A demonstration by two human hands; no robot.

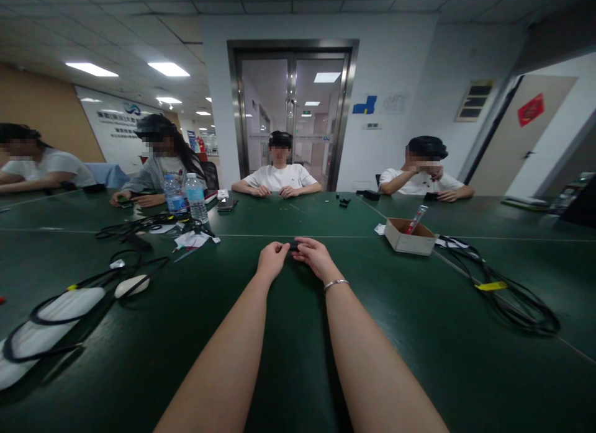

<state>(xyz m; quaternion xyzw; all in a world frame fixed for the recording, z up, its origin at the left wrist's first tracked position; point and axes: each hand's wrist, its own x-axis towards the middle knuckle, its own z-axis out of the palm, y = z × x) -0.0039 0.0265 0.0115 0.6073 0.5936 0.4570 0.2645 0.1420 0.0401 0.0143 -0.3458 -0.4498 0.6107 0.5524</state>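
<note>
Both my hands meet near the middle of the green table (298,309), around a small dark object (293,246) whose kind I cannot make out. My left hand (274,259) pinches its left end between thumb and fingers. On its right end, the fingers of my right hand (316,258) are closed. Much of the object is hidden by my fingertips. A silver bracelet (336,284) circles my right wrist.
An open cardboard box (410,242) and coiled black cable (507,296) lie right. Left are a white power strip (60,315), a mouse (132,286), paper scraps (190,241) and water bottles (196,197). Several people sit across the table.
</note>
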